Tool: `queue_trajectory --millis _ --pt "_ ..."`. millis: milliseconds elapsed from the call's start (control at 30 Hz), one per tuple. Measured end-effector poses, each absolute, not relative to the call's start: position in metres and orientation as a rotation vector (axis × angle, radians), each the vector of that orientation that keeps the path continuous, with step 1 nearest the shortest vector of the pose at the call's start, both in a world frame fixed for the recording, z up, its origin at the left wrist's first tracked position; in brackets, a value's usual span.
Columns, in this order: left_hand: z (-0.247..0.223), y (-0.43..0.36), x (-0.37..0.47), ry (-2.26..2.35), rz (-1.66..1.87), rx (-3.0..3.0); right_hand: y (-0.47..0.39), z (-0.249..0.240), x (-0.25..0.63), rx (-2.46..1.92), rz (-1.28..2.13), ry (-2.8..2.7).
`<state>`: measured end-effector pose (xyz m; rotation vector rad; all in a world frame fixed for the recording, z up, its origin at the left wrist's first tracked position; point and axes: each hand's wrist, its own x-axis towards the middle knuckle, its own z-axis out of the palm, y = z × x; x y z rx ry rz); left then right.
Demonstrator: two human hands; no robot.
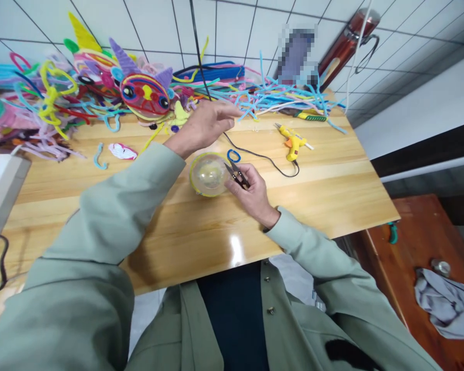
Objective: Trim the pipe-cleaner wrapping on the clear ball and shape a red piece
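Small dark snips [237,176] are held in my right hand [253,193], their blades pointing up and left over the edge of a clear round plastic piece [209,175] with a yellow-green rim. Beyond that piece, my left hand [209,125] reaches over the table near the pipe cleaners, fingers stretched toward the right; I see nothing held in it. A blue ring [234,155] lies just above the snips. To the left of my left hand is a pale yellow star-like piece [180,116].
A yellow glue gun [293,141] with a black cord lies on the wooden table [320,190]. Pipe cleaners [251,95] and a colourful mask-like craft [146,97] line the back wall. A red flask [346,49] stands at back right, a white box [7,190] far left.
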<state>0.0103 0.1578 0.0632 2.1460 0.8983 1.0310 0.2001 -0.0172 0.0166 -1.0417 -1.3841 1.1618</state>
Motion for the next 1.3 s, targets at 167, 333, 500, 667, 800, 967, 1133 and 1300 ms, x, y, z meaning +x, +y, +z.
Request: queue_trajectory --millis 167,333,500,667,800,967,1133,1300 --pt "0.055 0.148 0.007 0.979 1.071 1.8 -0.016 0.019 0.199 -1.029 1.184 -1.419" --pt "0.052 0.147 0.003 1.02 1.051 1.601 -0.017 0.018 0.2 -1.065 1.163 -1.478" --pt "0.067 0.143 0.012 1.004 1.0 1.327 -0.015 0.014 0.2 -1.054 1.13 -1.517" --pt "0.077 0.14 0.014 1.025 0.974 1.265 -0.015 0.015 0.2 -1.046 1.142 -1.521" --pt "0.078 0.125 0.001 1.096 1.016 1.362 -0.015 0.017 0.2 -1.013 1.178 -1.496" --pt "0.077 0.061 -0.029 1.162 1.007 1.639 -0.015 0.016 0.201 -0.998 1.215 -1.474" --pt "0.065 0.016 -0.041 1.206 0.838 2.019 -0.015 0.017 0.201 -0.96 1.232 -1.442" --pt "0.056 0.014 -0.039 1.166 0.802 2.056 -0.014 0.02 0.205 -0.976 1.227 -1.419"
